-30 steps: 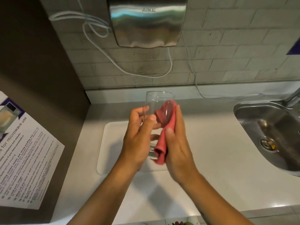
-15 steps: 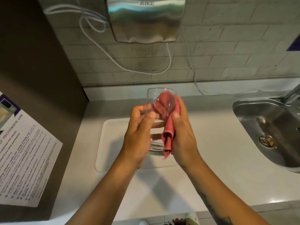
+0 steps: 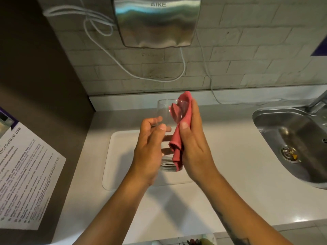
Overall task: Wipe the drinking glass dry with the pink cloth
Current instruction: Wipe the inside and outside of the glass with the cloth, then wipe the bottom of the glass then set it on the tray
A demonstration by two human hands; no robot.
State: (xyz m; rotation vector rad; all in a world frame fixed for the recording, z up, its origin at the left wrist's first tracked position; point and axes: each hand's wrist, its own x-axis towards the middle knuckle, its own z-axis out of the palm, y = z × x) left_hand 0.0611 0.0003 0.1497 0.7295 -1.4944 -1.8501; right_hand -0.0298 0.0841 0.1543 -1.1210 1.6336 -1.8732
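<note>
A clear drinking glass (image 3: pixel 165 110) is held upright above the counter, its rim at the top. My left hand (image 3: pixel 150 149) grips its left side and lower body. My right hand (image 3: pixel 192 147) presses the pink cloth (image 3: pixel 184 117) flat against the glass's right side. The cloth's top pokes above the rim and its tail hangs down near the base. Part of the cloth shows through the glass wall. The glass's base is half hidden between my palms.
A white mat (image 3: pixel 116 156) lies on the white counter (image 3: pixel 230 165) under my hands. A steel sink (image 3: pixel 292 138) with a tap sits at the right. A steel hand dryer (image 3: pixel 155 22) with white cables hangs on the tiled wall. A printed notice (image 3: pixel 23 174) is at left.
My right hand has slid the cloth upward along the glass, so the cloth's top now rises above the rim. My left hand keeps its hold lower on the glass.
</note>
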